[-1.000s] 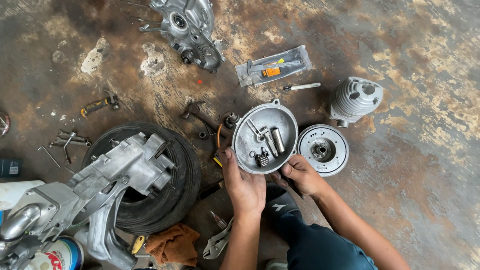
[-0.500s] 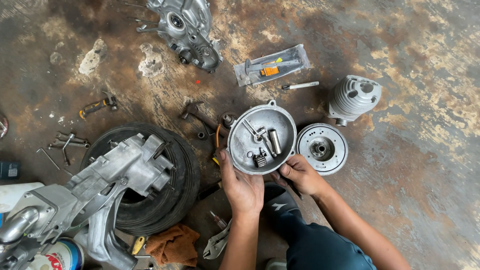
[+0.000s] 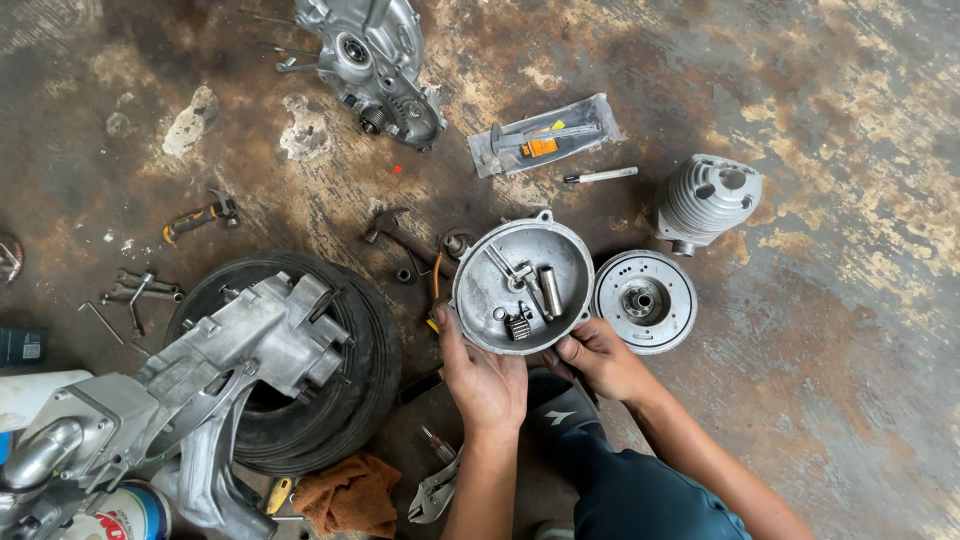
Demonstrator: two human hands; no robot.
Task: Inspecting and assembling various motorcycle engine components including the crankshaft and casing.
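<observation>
While both hands grip its near rim, the round grey metal cover [image 3: 522, 286] lies flat on the floor. Left hand [image 3: 483, 375] fingers curl under the edge; right hand [image 3: 600, 358] fingers pinch it.

left hand [image 3: 487, 380] and right hand [image 3: 602, 358] grip the near rim of a round grey metal engine cover [image 3: 470, 290] used as a dish, with a steel pin [image 3: 550, 291], small bearing [image 3: 517, 327] and loose bits in it. round silver flywheel disc [image 3: 645, 300] just beside it on the right, finned grey cylinder [image 3: 708, 199] beyond. aluminium engine casing [image 3: 230, 350] lies on a black rubber tyre [image 3: 360, 350] to the left. stained concrete floor [image 3: 850, 300].
</observation>
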